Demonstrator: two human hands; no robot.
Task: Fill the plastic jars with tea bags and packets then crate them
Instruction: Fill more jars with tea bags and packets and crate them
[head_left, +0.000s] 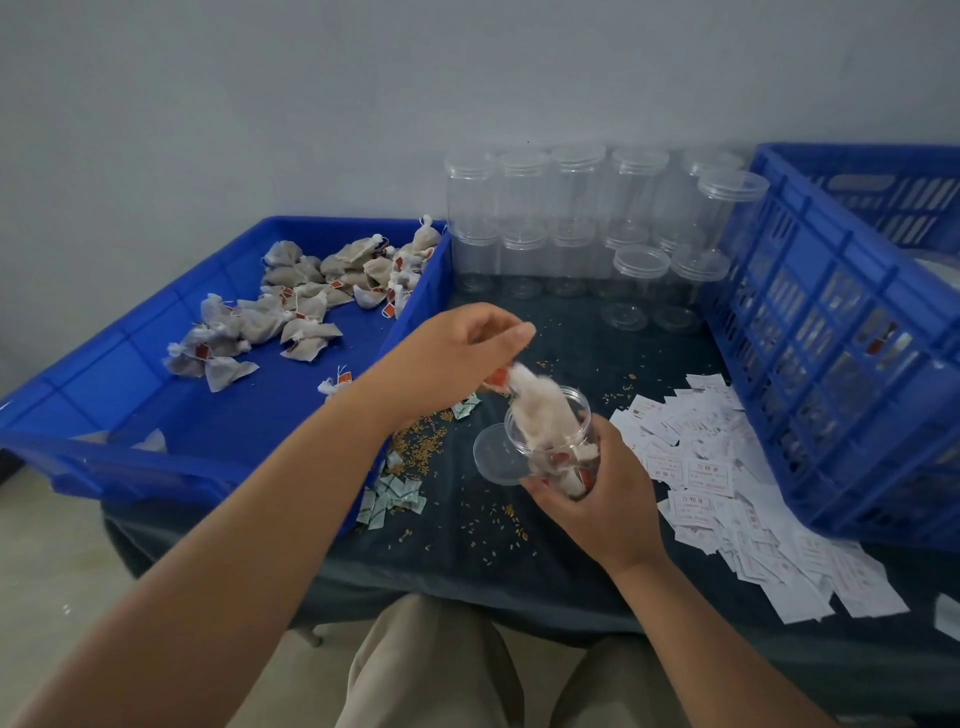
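My right hand (597, 499) grips a clear plastic jar (586, 415) from below, tilted toward the left, with several tea bags inside. My left hand (457, 353) hovers just above the jar's mouth, fingers curled. A blurred bunch of tea bags (540, 400) reaches from its fingertips down into the jar. The jar's clear lid (491, 457) lies flat on the dark table cloth beside the jar. More tea bags (301, 301) lie loose in a shallow blue tray (218, 441) on the left.
Empty lidded jars (576, 223) stand stacked two high at the back. A tall blue crate (841, 332) fills the right side. White paper packets (727, 483) spread in front of it. Small green-printed sachets (392, 499) and scattered grains lie by the tray's corner.
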